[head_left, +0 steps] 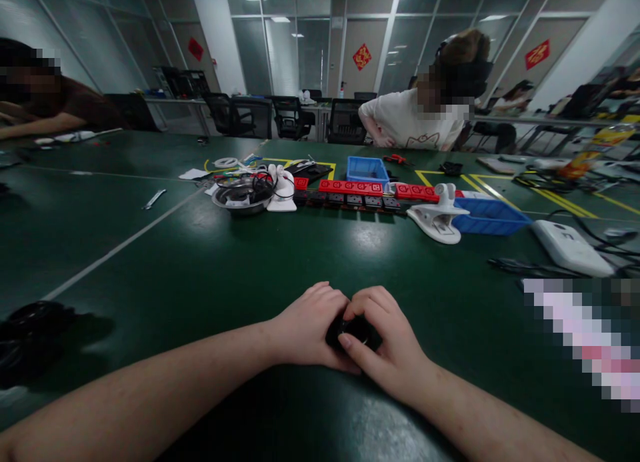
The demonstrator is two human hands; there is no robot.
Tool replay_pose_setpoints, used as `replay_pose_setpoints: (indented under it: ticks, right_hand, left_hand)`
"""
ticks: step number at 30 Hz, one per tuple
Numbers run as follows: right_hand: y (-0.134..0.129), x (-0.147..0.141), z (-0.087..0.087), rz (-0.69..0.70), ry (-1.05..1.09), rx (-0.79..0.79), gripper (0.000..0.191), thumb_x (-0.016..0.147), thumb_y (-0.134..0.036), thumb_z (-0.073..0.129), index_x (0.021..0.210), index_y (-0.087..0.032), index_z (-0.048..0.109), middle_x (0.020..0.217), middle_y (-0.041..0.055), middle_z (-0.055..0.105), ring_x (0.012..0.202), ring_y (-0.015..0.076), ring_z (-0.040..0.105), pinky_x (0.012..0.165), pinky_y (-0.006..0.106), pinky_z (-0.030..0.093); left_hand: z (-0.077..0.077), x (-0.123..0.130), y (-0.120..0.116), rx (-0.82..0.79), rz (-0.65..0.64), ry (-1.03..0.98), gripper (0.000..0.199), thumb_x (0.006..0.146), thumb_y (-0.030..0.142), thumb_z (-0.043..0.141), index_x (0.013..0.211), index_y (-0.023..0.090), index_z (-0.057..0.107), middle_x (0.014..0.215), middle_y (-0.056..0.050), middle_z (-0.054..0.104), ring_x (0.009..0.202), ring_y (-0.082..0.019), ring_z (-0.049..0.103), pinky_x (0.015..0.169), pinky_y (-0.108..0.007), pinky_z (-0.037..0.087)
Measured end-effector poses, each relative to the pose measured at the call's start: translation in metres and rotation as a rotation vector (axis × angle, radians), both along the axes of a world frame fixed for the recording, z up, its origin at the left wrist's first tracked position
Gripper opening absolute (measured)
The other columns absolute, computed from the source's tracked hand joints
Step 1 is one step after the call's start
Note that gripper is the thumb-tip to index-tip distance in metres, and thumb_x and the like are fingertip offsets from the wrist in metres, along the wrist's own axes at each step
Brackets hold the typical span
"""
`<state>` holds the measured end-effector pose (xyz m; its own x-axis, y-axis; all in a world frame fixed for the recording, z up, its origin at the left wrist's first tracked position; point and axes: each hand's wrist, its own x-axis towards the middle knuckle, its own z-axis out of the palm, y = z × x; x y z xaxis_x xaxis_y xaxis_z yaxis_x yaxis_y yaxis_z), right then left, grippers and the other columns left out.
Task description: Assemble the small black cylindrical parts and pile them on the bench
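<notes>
A small black object (359, 329) sits low over the green table, between my two hands; its kind is hard to make out because fingers cover much of it. My left hand (315, 325) is closed around its left side, the fingertips mostly out of sight. From the right, my right hand (395, 335) curls over it, thumb and index finger bent toward each other at its near and far edges. Both hands almost meet at the fingertips.
Beyond my hands lie a metal bowl (245, 199) of small parts, white clip bases (440, 219), red socket strips (350, 187) and blue bins (493, 217). A wrench (154, 199) and black coiled items (37, 339) are left, a white box (570, 247) right. A person (420, 109) sits opposite.
</notes>
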<state>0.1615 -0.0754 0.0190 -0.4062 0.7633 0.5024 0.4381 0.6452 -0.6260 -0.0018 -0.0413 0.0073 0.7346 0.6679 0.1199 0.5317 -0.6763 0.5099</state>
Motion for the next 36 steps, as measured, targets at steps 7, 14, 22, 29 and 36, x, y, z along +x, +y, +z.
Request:
replay_pose_setpoints:
  ticks: [7,14,22,29,36]
  right_hand:
    - [0.0008,-0.0004,0.0018,0.024,0.007,0.011,0.004,0.073,-0.018,0.055,0.077,-0.018,0.053,0.075,0.0030,0.056,0.075,0.0184,0.049,0.069,0.034,0.040]
    - [0.0002,0.0005,0.0066,0.183,0.046,0.039,0.018,0.070,-0.008,0.045,0.079,-0.019,0.055,0.079,0.0026,0.061,0.077,0.0178,0.053,0.075,0.036,0.041]
    - [-0.0009,0.0008,0.0079,0.237,0.059,0.045,0.020,0.067,-0.006,0.041,0.073,-0.019,0.055,0.078,0.0022,0.063,0.082,0.0185,0.053,0.078,0.037,0.042]
    - [-0.0033,0.0014,0.0066,0.214,0.105,0.054,0.017,0.068,-0.011,0.044,0.082,-0.019,0.051,0.086,0.0052,0.057,0.083,0.0195,0.052,0.076,0.038,0.042]
    - [-0.0024,0.0009,0.0022,0.046,0.050,0.010,0.010,0.073,-0.024,0.050,0.081,-0.019,0.047,0.078,0.0035,0.052,0.075,0.0188,0.048,0.067,0.034,0.041]
  left_hand:
    - [0.0023,-0.0004,0.0012,-0.007,-0.031,0.010,0.038,0.058,0.043,0.069,0.078,0.019,0.047,0.079,0.001,0.054,0.083,-0.019,0.053,0.100,-0.044,0.028]
    - [0.0041,-0.0028,0.0048,-0.045,-0.089,0.012,0.034,0.057,0.037,0.071,0.077,0.019,0.050,0.078,0.003,0.051,0.083,-0.018,0.052,0.101,-0.044,0.025]
    - [0.0053,-0.0039,0.0058,-0.055,-0.130,0.023,0.026,0.058,0.031,0.071,0.073,0.020,0.054,0.081,0.003,0.051,0.088,-0.018,0.052,0.102,-0.046,0.022]
    - [0.0062,-0.0048,0.0054,-0.069,-0.121,0.008,0.043,0.056,0.042,0.073,0.087,0.019,0.053,0.088,0.000,0.055,0.090,-0.021,0.053,0.103,-0.050,0.019]
    - [0.0038,-0.0025,0.0021,-0.036,-0.080,-0.023,0.055,0.055,0.054,0.070,0.090,0.018,0.048,0.090,-0.003,0.056,0.090,-0.023,0.054,0.101,-0.051,0.024]
